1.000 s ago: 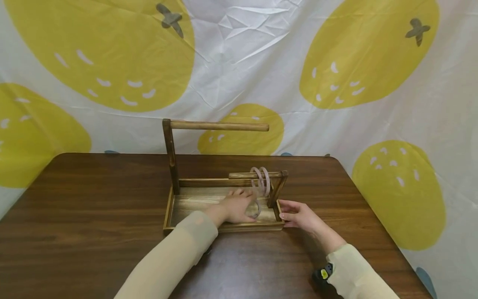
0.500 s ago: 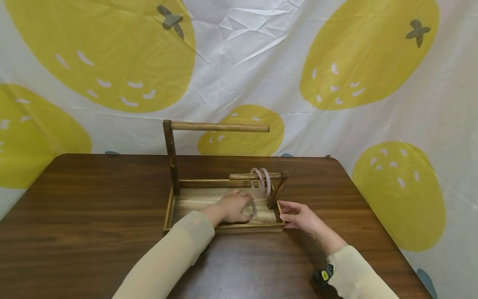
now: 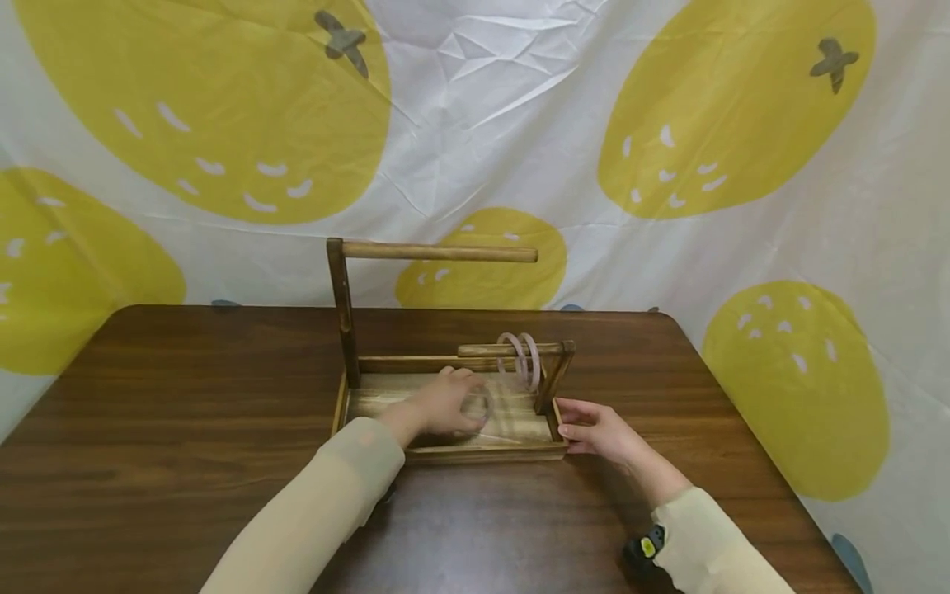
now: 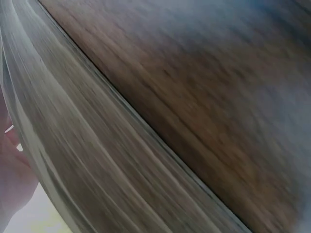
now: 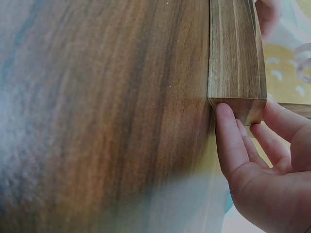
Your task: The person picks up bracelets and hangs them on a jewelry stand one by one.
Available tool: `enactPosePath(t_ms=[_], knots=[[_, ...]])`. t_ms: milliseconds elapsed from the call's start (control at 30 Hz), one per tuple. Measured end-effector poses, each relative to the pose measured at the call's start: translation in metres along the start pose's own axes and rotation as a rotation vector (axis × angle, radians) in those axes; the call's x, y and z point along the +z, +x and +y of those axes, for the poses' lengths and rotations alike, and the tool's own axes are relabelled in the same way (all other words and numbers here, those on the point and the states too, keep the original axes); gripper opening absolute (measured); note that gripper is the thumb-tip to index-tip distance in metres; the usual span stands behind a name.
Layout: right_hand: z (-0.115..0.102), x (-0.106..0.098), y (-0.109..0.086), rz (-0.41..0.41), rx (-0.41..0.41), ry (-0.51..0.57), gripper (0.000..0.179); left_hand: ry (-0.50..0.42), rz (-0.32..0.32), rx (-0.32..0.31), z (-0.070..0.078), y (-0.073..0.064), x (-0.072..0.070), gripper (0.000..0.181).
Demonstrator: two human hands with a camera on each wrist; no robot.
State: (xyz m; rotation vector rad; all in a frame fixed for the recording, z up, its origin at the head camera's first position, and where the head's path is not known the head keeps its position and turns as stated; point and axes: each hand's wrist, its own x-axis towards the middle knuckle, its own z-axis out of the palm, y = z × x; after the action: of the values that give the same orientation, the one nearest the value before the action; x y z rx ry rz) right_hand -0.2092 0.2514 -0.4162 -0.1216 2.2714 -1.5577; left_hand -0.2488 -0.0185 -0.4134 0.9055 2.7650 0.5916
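Note:
In the head view my left hand (image 3: 444,402) is inside the low wooden tray of a jewelry stand (image 3: 482,452), its curled fingers and thumb holding a pale translucent bangle (image 3: 488,406) close over the tray floor. Two similar bangles (image 3: 533,363) hang on the stand's short lower bar (image 3: 478,351). The tray's right end is touched by my right hand (image 3: 603,429), its fingertips against the end wall; the right wrist view shows those fingers (image 5: 228,131) fairly straight at the corner. In the left wrist view, the tray's side (image 4: 92,126) hides most of the scene.
A taller post (image 3: 341,318) at the tray's left end carries a long upper bar (image 3: 438,252) above the left hand. The stand sits on a dark wooden table (image 3: 185,412). Behind it hangs a white cloth (image 3: 475,107) printed with yellow fruit.
My left hand has moved left along the tray with the bangle, away from the two hanging ones. The right hand has stayed at the tray's right end.

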Motion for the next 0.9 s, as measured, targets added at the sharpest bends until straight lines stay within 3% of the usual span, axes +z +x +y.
enactPosePath(t_ms=[567, 900], knots=[[0.002, 0.000, 0.002, -0.002, 0.003, -0.009, 0.055, -0.061, 0.112, -0.071, -0.023, -0.013, -0.014, 0.059], [-0.001, 0.001, 0.000, 0.000, 0.010, -0.006, 0.055, -0.085, 0.131, -0.093, -0.029, -0.020, -0.021, 0.052]])
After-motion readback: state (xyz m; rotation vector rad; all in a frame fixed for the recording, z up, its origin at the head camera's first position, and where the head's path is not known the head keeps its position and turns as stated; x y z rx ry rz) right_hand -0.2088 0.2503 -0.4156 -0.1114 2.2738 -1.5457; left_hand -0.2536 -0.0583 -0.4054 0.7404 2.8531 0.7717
